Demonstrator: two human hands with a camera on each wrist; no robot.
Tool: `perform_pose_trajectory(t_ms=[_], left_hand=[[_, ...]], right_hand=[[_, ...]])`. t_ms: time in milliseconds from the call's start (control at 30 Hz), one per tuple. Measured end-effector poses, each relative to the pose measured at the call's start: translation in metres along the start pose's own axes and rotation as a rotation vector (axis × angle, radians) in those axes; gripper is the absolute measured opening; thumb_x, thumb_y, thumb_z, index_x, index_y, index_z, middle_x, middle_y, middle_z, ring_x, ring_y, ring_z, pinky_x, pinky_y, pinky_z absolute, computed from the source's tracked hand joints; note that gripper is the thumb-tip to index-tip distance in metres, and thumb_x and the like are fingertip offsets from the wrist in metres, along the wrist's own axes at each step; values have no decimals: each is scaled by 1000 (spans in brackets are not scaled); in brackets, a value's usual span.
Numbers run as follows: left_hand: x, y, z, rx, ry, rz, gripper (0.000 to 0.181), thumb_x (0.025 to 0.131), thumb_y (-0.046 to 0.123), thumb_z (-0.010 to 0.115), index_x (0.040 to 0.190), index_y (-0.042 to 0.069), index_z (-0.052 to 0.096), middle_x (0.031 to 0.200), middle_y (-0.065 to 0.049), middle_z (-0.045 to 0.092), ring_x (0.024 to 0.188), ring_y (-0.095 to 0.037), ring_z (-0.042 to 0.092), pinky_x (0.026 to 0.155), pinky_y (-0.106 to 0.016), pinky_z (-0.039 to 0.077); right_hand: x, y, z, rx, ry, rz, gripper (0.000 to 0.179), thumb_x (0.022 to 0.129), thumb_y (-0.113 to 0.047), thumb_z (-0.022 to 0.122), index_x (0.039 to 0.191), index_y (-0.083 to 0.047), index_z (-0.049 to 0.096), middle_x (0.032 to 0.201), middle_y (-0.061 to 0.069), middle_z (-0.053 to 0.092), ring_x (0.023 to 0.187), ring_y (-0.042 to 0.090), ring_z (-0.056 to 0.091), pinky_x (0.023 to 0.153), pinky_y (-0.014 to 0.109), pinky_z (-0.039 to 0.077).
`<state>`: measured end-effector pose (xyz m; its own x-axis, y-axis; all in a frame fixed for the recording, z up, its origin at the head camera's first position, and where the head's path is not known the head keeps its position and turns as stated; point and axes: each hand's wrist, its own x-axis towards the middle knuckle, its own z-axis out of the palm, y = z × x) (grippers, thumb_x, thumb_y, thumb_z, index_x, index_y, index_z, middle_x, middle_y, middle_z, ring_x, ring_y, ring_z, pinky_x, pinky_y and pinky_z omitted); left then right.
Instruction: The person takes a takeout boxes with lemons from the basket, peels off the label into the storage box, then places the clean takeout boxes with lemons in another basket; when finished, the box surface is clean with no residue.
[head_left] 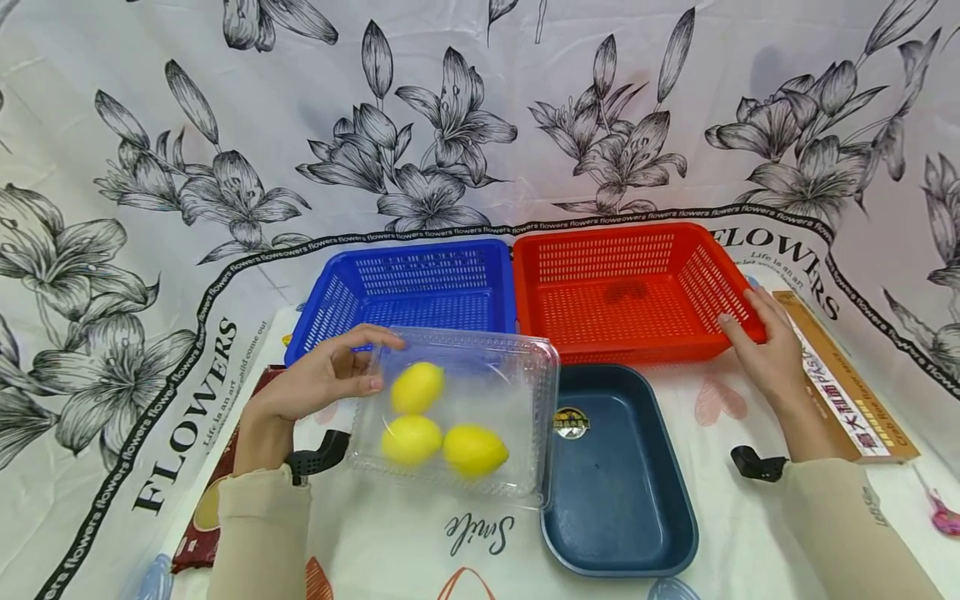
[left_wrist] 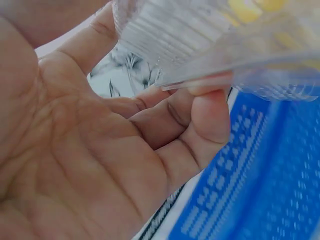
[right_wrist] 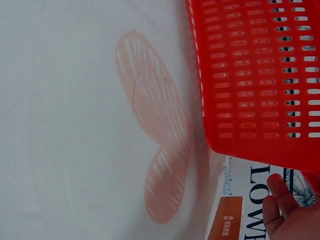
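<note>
My left hand (head_left: 318, 379) pinches the upper left edge of a clear plastic container (head_left: 495, 375), tilted and raised in front of the blue basket (head_left: 435, 310). Three yellow lemons (head_left: 476, 451) show through the container. In the left wrist view the fingertips (left_wrist: 209, 117) lie under the plastic edge, beside the blue basket. My right hand (head_left: 768, 354) holds the right rim of the red basket (head_left: 600, 333), its thumb on the inner side and its fingers outside. The right wrist view catches only part of that hand, at the lower right corner.
A dark blue tray (head_left: 615, 500) stands in front of the red basket, partly behind the container. An orange-brown pasta box (head_left: 862, 392) lies at the right, and a dark red package (head_left: 206, 508) lies by the left forearm. Flower-printed cloth (head_left: 450, 100) rises behind the baskets.
</note>
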<state>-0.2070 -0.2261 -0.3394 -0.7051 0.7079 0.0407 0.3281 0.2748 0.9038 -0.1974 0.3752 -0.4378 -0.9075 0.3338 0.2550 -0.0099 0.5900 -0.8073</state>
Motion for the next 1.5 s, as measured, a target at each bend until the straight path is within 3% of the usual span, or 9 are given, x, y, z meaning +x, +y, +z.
perform_pose_trajectory(t_ms=[133, 300, 467, 633, 900, 1033, 1233, 1367, 1500], left_hand=[[24, 12, -2, 18, -12, 17, 47, 99, 4, 62, 144, 9, 50, 125, -3, 57, 73, -16, 51, 65, -29, 49], [52, 26, -3, 45, 1, -12, 48, 99, 10, 66, 144, 10, 51, 108, -4, 55, 73, -16, 51, 66, -27, 48], [75, 37, -1, 74, 21, -50, 48, 98, 15, 69, 143, 19, 54, 123, -8, 54, 76, -21, 54, 73, -29, 51], [97, 45, 4, 86, 33, -66, 50, 97, 15, 70, 144, 21, 55, 134, -7, 54, 73, -25, 54, 75, -30, 53], [130, 52, 10, 53, 75, -35, 48, 96, 12, 71, 142, 19, 58, 150, 6, 49, 77, -25, 56, 81, -32, 53], [145, 55, 11, 40, 72, -24, 48, 96, 13, 69, 142, 21, 59, 151, 4, 48, 83, -28, 60, 86, -36, 53], [165, 59, 13, 2, 63, -11, 50, 97, 10, 68, 145, 18, 56, 148, -7, 46, 99, -38, 65, 93, -37, 56], [177, 61, 15, -23, 70, -23, 48, 98, 10, 67, 144, 19, 57, 150, -5, 45, 114, -41, 63, 99, -42, 53], [189, 61, 17, -37, 85, -30, 47, 98, 12, 67, 143, 23, 58, 152, 0, 47, 118, -35, 62, 102, -45, 51]], right_hand=[[-1, 1, -1, 4, 6, 3, 65, 101, -35, 56, 159, -13, 36, 170, 7, 25, 156, 34, 24, 125, 24, 22], [-2, 3, -1, 15, 16, 4, 64, 101, -34, 56, 159, -14, 37, 170, 6, 25, 156, 34, 23, 125, 23, 23], [-4, 2, 0, 27, 34, -2, 63, 101, -33, 57, 158, -11, 38, 169, 8, 27, 157, 33, 23, 127, 28, 20], [-5, 1, 1, 39, 36, 11, 64, 101, -32, 57, 158, -11, 37, 170, 8, 26, 157, 32, 21, 129, 37, 18], [-5, 0, 3, 43, 37, 32, 64, 101, -32, 56, 159, -13, 36, 170, 6, 24, 157, 32, 22, 129, 38, 18], [-4, 0, 3, 41, 47, 26, 63, 101, -31, 56, 158, -13, 37, 170, 6, 26, 157, 31, 23, 129, 41, 19], [-5, -2, 5, 58, 64, 27, 62, 100, -29, 57, 157, -13, 40, 169, 5, 28, 156, 29, 25, 128, 34, 21], [-6, -6, 6, 71, 75, 42, 61, 100, -28, 57, 157, -13, 41, 169, 5, 29, 156, 28, 27, 125, 23, 24], [-5, -7, 7, 72, 73, 53, 61, 101, -30, 56, 157, -15, 40, 169, 3, 29, 155, 27, 29, 123, 22, 27]])
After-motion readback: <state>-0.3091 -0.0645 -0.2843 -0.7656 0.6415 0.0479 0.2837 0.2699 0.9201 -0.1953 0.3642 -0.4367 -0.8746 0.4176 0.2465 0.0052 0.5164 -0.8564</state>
